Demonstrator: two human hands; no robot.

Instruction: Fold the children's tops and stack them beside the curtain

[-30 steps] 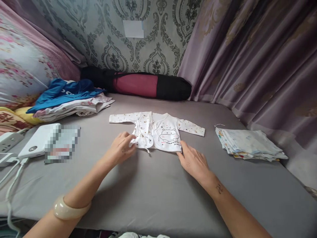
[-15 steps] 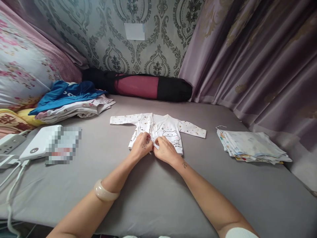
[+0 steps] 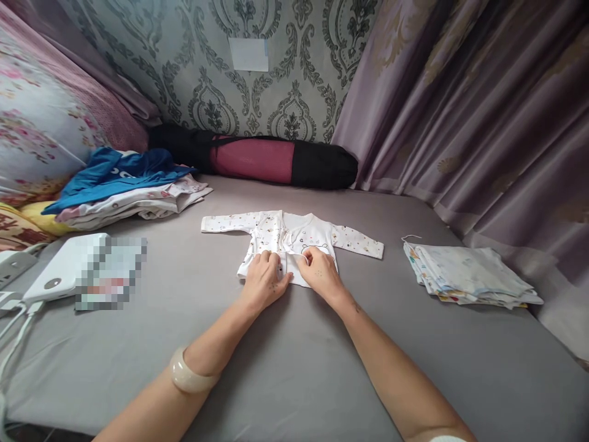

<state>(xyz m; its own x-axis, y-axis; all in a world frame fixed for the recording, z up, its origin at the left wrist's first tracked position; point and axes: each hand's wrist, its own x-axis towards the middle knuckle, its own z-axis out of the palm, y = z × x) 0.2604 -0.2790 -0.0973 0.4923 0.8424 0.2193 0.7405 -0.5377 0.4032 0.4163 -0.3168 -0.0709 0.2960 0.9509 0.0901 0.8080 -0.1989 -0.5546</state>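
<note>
- A little white shirt (image 3: 267, 231) lay flat on a grey sheet (image 3: 294, 356), in the middle, with its neck away from the person and its bottom edge near the person.
- Its two sleeves were spread out, one to each side, and had small dots and shapes on them.
- The left hand (image 3: 265, 274) was palm down on the low front of the shirt. Its fingers were a bit bent and its thumb stuck out to the side. I could not tell if it had hold of any cloth.
- The right hand (image 3: 319, 270) was mostly closed, with its thumb and finger pinching a thin white bit of the shirt front. I could not tell if that was a tie or an edge.
- The right hand hid part of a line drawing (image 3: 315, 248) on the shirt.
- A pale bangle (image 3: 191, 376) was on the left arm.
- Well apart, on the right, was a pile of folded cloths (image 3: 469, 270).
- On the left was a heap of clothes with a blue top (image 3: 115, 178) on it.
- Near that heap lay a white box (image 3: 69, 265) with a white cord (image 3: 23, 328), and a blurry packet (image 3: 110, 276) just beside it.
- A long black and red bag (image 3: 253, 161) lay at the back by the wall (image 3: 294, 116).
</note>
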